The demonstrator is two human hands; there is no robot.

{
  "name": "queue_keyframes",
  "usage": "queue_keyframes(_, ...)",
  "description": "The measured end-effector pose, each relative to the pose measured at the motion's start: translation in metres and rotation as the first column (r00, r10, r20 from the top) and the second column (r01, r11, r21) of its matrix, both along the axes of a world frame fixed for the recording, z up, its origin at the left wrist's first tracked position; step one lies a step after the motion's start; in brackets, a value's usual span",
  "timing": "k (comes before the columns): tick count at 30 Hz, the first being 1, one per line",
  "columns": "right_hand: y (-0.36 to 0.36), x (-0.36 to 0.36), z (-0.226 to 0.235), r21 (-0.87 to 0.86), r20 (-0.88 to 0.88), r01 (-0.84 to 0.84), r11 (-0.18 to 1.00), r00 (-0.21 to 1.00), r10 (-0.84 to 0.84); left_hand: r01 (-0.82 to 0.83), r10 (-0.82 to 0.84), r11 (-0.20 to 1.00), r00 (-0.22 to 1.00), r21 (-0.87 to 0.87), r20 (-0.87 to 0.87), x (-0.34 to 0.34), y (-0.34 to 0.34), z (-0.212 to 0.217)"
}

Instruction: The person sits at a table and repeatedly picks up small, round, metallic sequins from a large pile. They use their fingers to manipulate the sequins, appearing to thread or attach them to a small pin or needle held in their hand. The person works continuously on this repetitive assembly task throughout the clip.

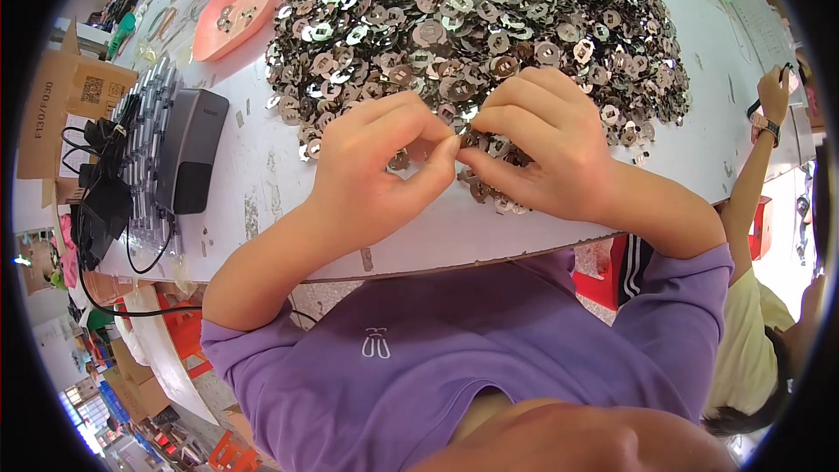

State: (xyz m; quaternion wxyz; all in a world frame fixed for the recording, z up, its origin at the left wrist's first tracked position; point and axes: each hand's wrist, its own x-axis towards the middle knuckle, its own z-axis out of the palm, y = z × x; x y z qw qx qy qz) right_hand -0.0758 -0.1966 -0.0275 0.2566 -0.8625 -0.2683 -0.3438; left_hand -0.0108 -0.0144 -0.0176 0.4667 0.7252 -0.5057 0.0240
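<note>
A broad heap of small, shiny, round metal plates (428,32) with slotted middles covers the table in front of me. At its near edge, my left hand (371,162) and my right hand (551,144) meet fingertip to fingertip. The left thumb and forefinger are pinched together. The right thumb and fingers close in from the other side. Whatever lies between the fingertips is small and mostly hidden by them. Loose metal plates (505,204) lie below the right hand, near the table's front edge.
The pale table (262,236) carries a pink tray (271,2) with a few small pieces at the back left. A dark grey box-shaped device (194,153), black cables (107,183) and a cardboard box (65,114) stand left. Another person's arm (759,157) rests at the far right.
</note>
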Motion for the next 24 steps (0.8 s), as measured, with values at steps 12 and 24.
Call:
queue_keyframes(12, -0.0007, -0.0046, 0.0034, -0.052, 0.070, 0.018, 0.998, 0.997, -0.015, 0.090, -0.076, 0.993, 0.980, 0.070, -0.182, 0.0035, 0.0019, 0.0059)
queue_keyframes(24, -0.0007, -0.0070, 0.0051, -0.073, 0.056, 0.003, 0.997, 0.998, 0.001, 0.124, -0.122, 0.992, 0.988, 0.016, -0.092, 0.0080, 0.0020, 0.0026)
